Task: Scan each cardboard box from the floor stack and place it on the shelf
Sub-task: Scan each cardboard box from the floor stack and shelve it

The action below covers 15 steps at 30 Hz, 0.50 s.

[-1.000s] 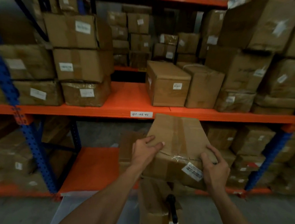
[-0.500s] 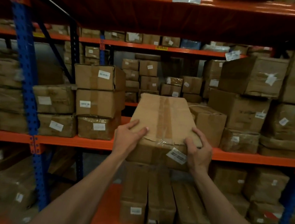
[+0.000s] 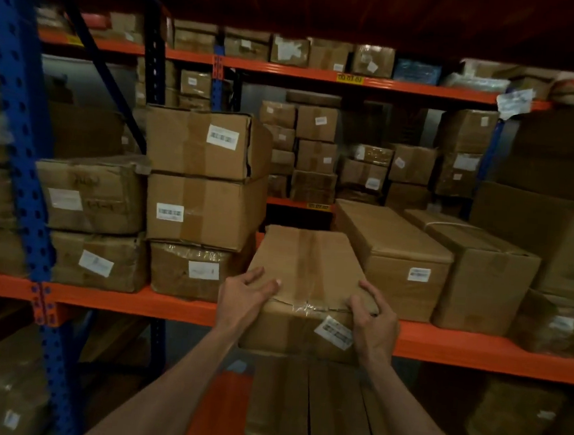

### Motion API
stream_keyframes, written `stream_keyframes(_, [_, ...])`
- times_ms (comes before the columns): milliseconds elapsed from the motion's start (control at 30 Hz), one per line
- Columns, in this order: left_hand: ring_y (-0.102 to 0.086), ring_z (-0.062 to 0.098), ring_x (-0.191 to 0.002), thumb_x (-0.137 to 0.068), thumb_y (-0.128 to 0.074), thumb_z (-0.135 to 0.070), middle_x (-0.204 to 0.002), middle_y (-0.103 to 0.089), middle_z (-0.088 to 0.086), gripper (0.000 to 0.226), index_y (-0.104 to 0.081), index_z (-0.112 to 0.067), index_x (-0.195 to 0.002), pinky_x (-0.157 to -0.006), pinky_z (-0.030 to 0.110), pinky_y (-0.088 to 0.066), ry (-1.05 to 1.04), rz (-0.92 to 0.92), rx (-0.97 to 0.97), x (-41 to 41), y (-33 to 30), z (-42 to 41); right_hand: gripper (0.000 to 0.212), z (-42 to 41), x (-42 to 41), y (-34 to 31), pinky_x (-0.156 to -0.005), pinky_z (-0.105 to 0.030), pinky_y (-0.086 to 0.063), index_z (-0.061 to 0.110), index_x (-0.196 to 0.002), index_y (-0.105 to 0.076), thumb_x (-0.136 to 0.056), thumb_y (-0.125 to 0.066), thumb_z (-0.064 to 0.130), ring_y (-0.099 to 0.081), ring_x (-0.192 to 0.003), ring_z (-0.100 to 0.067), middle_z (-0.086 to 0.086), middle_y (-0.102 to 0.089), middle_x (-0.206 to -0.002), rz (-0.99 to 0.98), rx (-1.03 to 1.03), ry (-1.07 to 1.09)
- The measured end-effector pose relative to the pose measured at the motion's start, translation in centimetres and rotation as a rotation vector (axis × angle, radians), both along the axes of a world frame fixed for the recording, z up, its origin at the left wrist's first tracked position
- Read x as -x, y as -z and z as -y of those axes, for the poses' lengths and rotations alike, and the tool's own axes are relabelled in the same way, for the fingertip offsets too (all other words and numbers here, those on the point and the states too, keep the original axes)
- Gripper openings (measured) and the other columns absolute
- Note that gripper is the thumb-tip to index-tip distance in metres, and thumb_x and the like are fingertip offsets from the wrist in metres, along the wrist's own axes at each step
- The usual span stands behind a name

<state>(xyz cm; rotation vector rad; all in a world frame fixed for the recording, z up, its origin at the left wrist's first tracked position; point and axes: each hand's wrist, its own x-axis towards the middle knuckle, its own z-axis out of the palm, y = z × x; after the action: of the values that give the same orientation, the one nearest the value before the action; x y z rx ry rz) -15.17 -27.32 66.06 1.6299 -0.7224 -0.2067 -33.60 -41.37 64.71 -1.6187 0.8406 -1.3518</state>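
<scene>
A taped cardboard box [image 3: 306, 263] with a white barcode label on its near face lies partly on the orange shelf [image 3: 134, 301], in the gap between a stack of boxes on the left and a long box on the right. Its near end overhangs the shelf's front beam. My left hand [image 3: 245, 296] grips the box's near left corner, fingers over the top. My right hand [image 3: 374, 317] grips the near right corner, thumb on top, beside the label.
A three-box stack [image 3: 204, 207] stands left of the gap, and a long labelled box [image 3: 392, 256] right of it. A blue upright [image 3: 19, 148] rises at the left. More boxes fill the lower shelf [image 3: 298, 407] and the upper shelf [image 3: 324, 79].
Both hands have lifted the box from below shelf level and pushed it forward into the gap on the orange shelf. The view has tilted upward.
</scene>
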Motion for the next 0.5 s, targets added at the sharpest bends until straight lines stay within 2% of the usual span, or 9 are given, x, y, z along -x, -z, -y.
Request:
stream_keyframes(33, [-0.052, 0.013, -0.114, -0.074, -0.081, -0.049, -0.141, -0.056, 0.006, 0.069, -0.06, -0.019, -0.133, -0.099, 0.03, -0.042, 0.004, -0.018, -0.025, -1.3, 0.8, 1.0, 0.054, 0.9, -1.2, 1.0, -0.054, -0.013, -0.043, 0.034, -0.125, -0.07, -0.073, -0.064, 0.049, -0.062, -0.08, -0.008, 0.007, -0.065, -0.099, -0.019, -0.032, 0.002])
stream_keyframes(100, [-0.053, 0.015, -0.116, -0.074, -0.08, -0.05, -0.14, -0.056, 0.006, 0.069, -0.061, -0.021, -0.133, -0.102, 0.032, -0.044, 0.005, -0.041, -0.082, -3.7, 2.5, 2.7, 0.046, 2.6, -3.3, 3.1, -0.064, -0.025, -0.051, 0.034, -0.123, -0.07, -0.078, -0.068, 0.045, -0.063, -0.091, -0.016, -0.002, -0.066, -0.108, -0.052, -0.075, -0.004])
stream_keyframes(167, [-0.054, 0.017, -0.118, -0.074, -0.079, -0.052, -0.14, -0.056, 0.005, 0.068, -0.06, -0.024, -0.133, -0.104, 0.036, -0.045, 0.011, -0.028, -0.116, -5.8, 3.8, 4.3, 0.04, 4.0, -5.3, 5.0, -0.077, -0.039, -0.057, 0.035, -0.119, -0.072, -0.08, -0.068, 0.043, -0.063, -0.1, -0.022, -0.003, -0.066, -0.113, -0.062, -0.099, 0.004])
stream_keyframes(200, [-0.054, 0.018, -0.118, -0.074, -0.078, -0.053, -0.139, -0.056, 0.004, 0.069, -0.059, -0.025, -0.134, -0.104, 0.037, -0.045, 0.008, -0.016, -0.137, -6.7, 4.3, 4.9, 0.042, 4.6, -6.3, 5.6, -0.083, -0.041, -0.057, 0.035, -0.118, -0.073, -0.078, -0.065, 0.045, -0.063, -0.103, -0.022, -0.001, -0.067, -0.114, -0.06, -0.11, 0.009])
stream_keyframes(267, [-0.056, 0.02, -0.116, -0.075, -0.076, -0.057, -0.139, -0.056, 0.003, 0.072, -0.056, -0.027, -0.137, -0.102, 0.036, -0.047, 0.011, 0.008, -0.176, -8.6, 5.2, 6.2, 0.045, 5.9, -8.2, 6.3, -0.086, -0.032, -0.053, 0.036, -0.117, -0.074, -0.075, -0.062, 0.047, -0.062, -0.106, -0.019, 0.003, -0.067, -0.114, -0.065, -0.125, 0.017])
stream_keyframes(333, [-0.055, 0.022, -0.121, -0.079, -0.071, -0.059, -0.143, -0.054, 0.005, 0.07, -0.054, -0.026, -0.139, -0.102, 0.03, -0.045, 0.013, 0.059, -0.215, -10.3, 5.8, 7.4, 0.046, 7.4, -10.0, 6.5, -0.08, -0.02, -0.049, 0.038, -0.12, -0.072, -0.077, -0.062, 0.049, -0.062, -0.104, -0.015, 0.004, -0.066, -0.116, -0.125, -0.116, -0.01])
stream_keyframes(367, [-0.053, 0.024, -0.125, -0.082, -0.067, -0.058, -0.145, -0.051, 0.008, 0.065, -0.057, -0.025, -0.138, -0.104, 0.031, -0.043, -0.015, 0.148, -0.253, -11.1, 6.1, 8.0, 0.047, 8.2, -10.8, 6.6, -0.081, -0.02, -0.05, 0.04, -0.123, -0.071, -0.078, -0.062, 0.049, -0.063, -0.105, -0.015, 0.003, -0.066, -0.12, -0.163, -0.112, -0.034])
stream_keyframes(433, [-0.052, 0.031, -0.127, -0.092, -0.057, -0.049, -0.147, -0.047, 0.015, 0.045, -0.069, -0.019, -0.124, -0.107, 0.039, -0.043, -0.114, 0.517, -0.363, -12.1, 6.4, 9.0, 0.044, 10.0, -12.5, 6.8, -0.095, -0.036, -0.054, 0.043, -0.126, -0.069, -0.082, -0.065, 0.048, -0.06, -0.116, -0.024, 0.0, -0.064, -0.129, -0.22, -0.122, -0.071])
stream_keyframes(500, [-0.06, 0.032, -0.117, -0.097, -0.05, -0.032, -0.129, -0.063, 0.017, 0.036, -0.077, -0.008, -0.1, -0.105, 0.043, -0.046, -0.173, 0.932, -0.307, -13.1, 7.0, 10.3, 0.043, 11.2, -13.8, 6.9, -0.103, -0.041, -0.047, 0.047, -0.127, -0.067, -0.084, -0.065, 0.05, -0.048, -0.12, -0.023, -0.001, -0.06, -0.132, -0.263, -0.134, -0.066])
